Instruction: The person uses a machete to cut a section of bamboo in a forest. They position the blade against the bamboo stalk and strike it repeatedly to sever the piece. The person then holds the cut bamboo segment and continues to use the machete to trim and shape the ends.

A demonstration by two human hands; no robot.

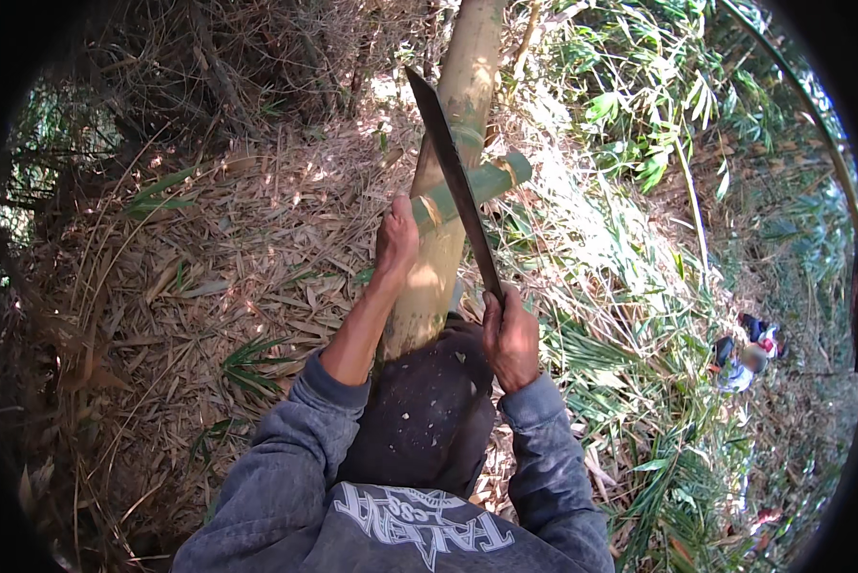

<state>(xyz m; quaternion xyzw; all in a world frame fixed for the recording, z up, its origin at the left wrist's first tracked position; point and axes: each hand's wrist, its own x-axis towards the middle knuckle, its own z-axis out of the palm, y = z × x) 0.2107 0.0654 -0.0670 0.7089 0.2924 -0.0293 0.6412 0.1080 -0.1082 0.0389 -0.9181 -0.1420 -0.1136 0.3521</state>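
Two pieces of bamboo crossed in front of me: a thick pale-yellow bamboo trunk [445, 181], smooth and sunlit, running from my knee up and away toward the top of the view, and a short green bamboo piece [474, 186] lying across it, its long axis tilted from lower left to upper right, with a cut end pointing right. My left hand [396, 239] was closed around the left end of the green piece, pressing it against the trunk. My right hand [510, 336] was clenched on the handle of a long dark knife [455, 177], whose blade ran up and to the left from my fist, its tip pointing away from me, its edge crossing the green piece. Dry leaves [209, 277] covered the slope to the left; green plants [639, 115] stood to the right, and another person [749, 349] was crouched well apart, downhill on the right.
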